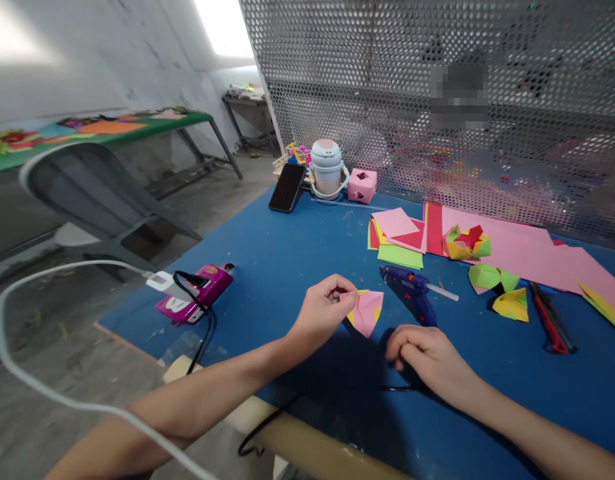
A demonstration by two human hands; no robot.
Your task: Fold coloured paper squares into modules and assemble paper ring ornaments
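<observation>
My left hand pinches a folded pink and yellow paper piece just above the blue table. My right hand rests on the table in a loose fist below a blue glue gun; whether it holds anything is hidden. The glue gun lies just right of the paper piece, with its black cord running under my right hand.
Stacked coloured paper sheets, a folded paper ball, green and yellow folded pieces and a red cutter lie to the right. A phone, a jar and a pink cube stand by the perforated screen. A magenta device sits left.
</observation>
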